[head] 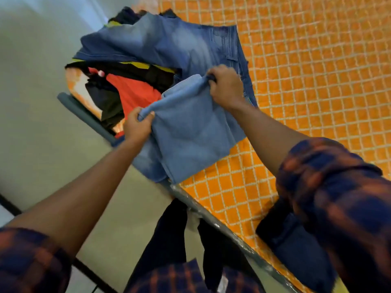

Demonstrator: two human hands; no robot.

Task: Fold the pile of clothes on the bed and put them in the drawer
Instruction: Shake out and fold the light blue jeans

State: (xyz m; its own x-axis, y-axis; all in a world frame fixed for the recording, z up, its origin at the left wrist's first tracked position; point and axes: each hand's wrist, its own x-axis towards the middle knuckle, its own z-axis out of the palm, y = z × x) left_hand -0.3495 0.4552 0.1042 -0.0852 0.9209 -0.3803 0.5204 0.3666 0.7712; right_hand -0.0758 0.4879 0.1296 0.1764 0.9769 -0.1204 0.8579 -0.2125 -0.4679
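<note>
Head view. Lying at the near edge of the orange quilt with cream grid lines [306,70], the folded pair of light blue denim jeans [190,134] is overhanging the grey metal bed rail [213,220] a little.

The left hand [137,125] is gripping the jeans' bunched upper edge, its fingers [143,119] curling tightly round the cloth with the thumb pressing on top. The right hand [226,87] is clenching the other end of that same edge, knuckles up.

Just beyond is sitting the pile of clothes [135,81]: a darker faded blue pair of jeans [165,43] on top, a red garment [131,92] and black pieces beneath.

A dark folded garment [296,240] is resting on the quilt near the right plaid sleeve [338,187].
</note>
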